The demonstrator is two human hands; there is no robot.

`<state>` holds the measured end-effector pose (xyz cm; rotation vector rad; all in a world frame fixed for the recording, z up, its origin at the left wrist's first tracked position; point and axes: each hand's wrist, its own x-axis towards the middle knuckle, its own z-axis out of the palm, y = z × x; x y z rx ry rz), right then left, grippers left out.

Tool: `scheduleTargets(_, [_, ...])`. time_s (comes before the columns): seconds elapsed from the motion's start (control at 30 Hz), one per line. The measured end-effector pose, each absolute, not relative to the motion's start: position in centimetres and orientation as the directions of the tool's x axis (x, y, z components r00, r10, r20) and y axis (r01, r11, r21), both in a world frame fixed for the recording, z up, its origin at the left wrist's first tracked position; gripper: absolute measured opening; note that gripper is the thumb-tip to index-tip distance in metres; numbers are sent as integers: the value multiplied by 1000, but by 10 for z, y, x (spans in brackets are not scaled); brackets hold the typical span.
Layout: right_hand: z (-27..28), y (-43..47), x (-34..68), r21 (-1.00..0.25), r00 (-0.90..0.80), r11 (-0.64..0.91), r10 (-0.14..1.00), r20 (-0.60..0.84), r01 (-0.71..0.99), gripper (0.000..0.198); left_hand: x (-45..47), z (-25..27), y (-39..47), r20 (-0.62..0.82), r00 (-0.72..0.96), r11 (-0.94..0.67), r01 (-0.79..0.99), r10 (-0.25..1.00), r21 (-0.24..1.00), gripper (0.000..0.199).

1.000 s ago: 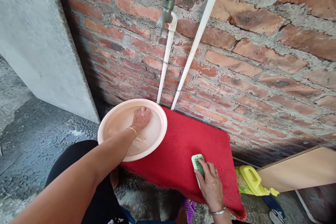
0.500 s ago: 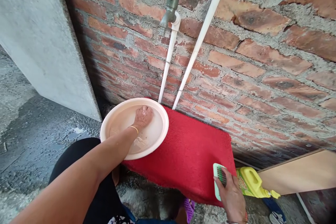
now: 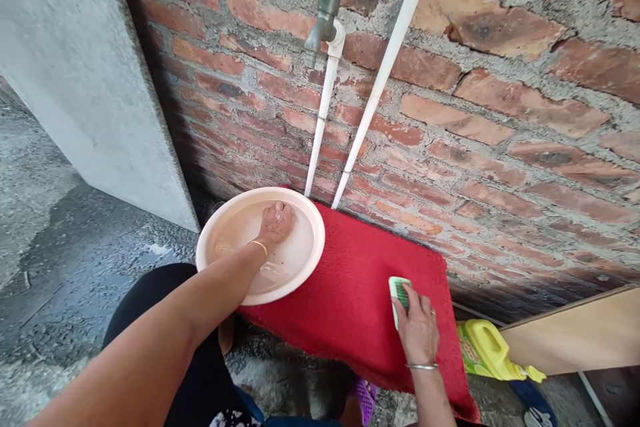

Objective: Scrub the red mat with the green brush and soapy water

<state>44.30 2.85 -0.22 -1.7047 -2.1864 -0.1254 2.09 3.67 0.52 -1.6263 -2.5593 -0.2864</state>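
Observation:
My left hand [image 3: 278, 222] is down in the pale pink basin [image 3: 320, 250], with cloudy water around it. Its fingers are curled, and their tips and anything under them are hidden. A thin gold bangle circles that wrist. My right hand [image 3: 419, 328] grips a pale green scrub brush [image 3: 395, 300] by its side, over the right part of a red cloth [image 3: 360, 280]. Green bristles show on the brush. It is hard to tell whether the brush touches the cloth. The basin stands on the left end of this cloth, which covers a low flat surface.
A grey tap [image 3: 323, 20] and white pipes [image 3: 385, 73] run along the brick wall [image 3: 500, 113]. At right a yellow jug [image 3: 487, 350] lies near a wooden board [image 3: 575, 330]. A concrete slab [image 3: 100, 80] rises at left above wet floor [image 3: 90, 267].
My right hand has moved left and up with the scrub brush, from the right edge of the red cloth further over it. My left hand stays in the basin. The view shifted slightly.

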Motion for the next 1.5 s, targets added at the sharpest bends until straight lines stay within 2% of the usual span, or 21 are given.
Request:
scheduleTargets(0.07, [-1, 27, 464, -145, -133, 186, 939, 316, 972, 51, 21, 5, 37, 187, -424, 406, 905, 886, 129, 31])
scheduleTargets(0.17, [-1, 14, 484, -206, -130, 192, 951, 281, 959, 52, 21, 3, 37, 201, -428, 403, 902, 881, 156, 31])
scheduleTargets(0.3, [0, -8, 473, -408, -229, 293, 953, 198, 865, 50, 21, 1, 37, 200, -427, 404, 903, 882, 146, 31])
scheduleTargets(0.4, [3, -16, 444, -583, -294, 305, 949, 117, 753, 46, 22, 2, 37, 196, -422, 403, 906, 885, 131, 32])
scheduleTargets(0.47, [6, -16, 427, -709, -296, 242, 954, 48, 662, 47, 22, 3, 36, 196, -424, 404, 905, 884, 134, 31])
scheduleTargets(0.53, [7, -9, 419, -833, -270, 116, 962, -41, 541, 52, 22, 5, 36, 191, -427, 406, 903, 884, 138, 31])
scheduleTargets(0.63, [6, 6, 433, -912, -182, -101, 965, -187, 399, 64, 22, 6, 36, 186, -427, 409, 903, 885, 127, 32])
scheduleTargets(0.73, [6, 19, 466, -855, 6, -181, 979, -203, 486, 71, 22, 6, 36, 188, -430, 415, 903, 883, 116, 32])
scheduleTargets(0.8, [10, 22, 484, -780, 134, -135, 989, -66, 610, 70, 23, 6, 36, 188, -429, 415, 903, 883, 113, 32])
scheduleTargets(0.87, [14, 18, 490, -701, 163, -23, 978, 133, 713, 67, 23, 6, 36, 186, -426, 412, 905, 886, 111, 32])
scheduleTargets(0.93, [18, 11, 483, -593, 46, 149, 953, 301, 791, 65, 23, 7, 36, 181, -425, 412, 905, 887, 109, 32])
scheduleTargets(1.0, [17, 4, 469, -415, -124, 297, 911, 394, 860, 65, 23, 7, 35, 180, -427, 414, 904, 886, 106, 32])
scheduleTargets(1.07, [11, 1, 457, -211, -230, 338, 883, 409, 917, 68, 23, 8, 35, 179, -427, 414, 904, 886, 108, 32])
scheduleTargets(1.13, [3, 5, 454, -77, -239, 291, 887, 396, 954, 69, 23, 8, 36, 181, -425, 412, 905, 887, 109, 32])
scheduleTargets(1.2, [-3, 12, 459, -49, -230, 266, 902, 366, 963, 66, 23, 7, 36, 188, -421, 408, 907, 887, 106, 32])
scheduleTargets(1.27, [-8, 17, 467, -94, -252, 297, 910, 329, 950, 60, 23, 5, 36, 199, -417, 404, 909, 887, 104, 33])
scheduleTargets(1.4, [-11, 8, 462, -178, -387, 453, 868, 312, 873, 49, 23, 5, 37, 200, -418, 401, 908, 886, 121, 33])
scheduleTargets(1.5, [-11, -16, 431, -118, -525, 585, 786, 327, 802, 43, 24, 6, 37, 183, -428, 406, 902, 885, 144, 33])
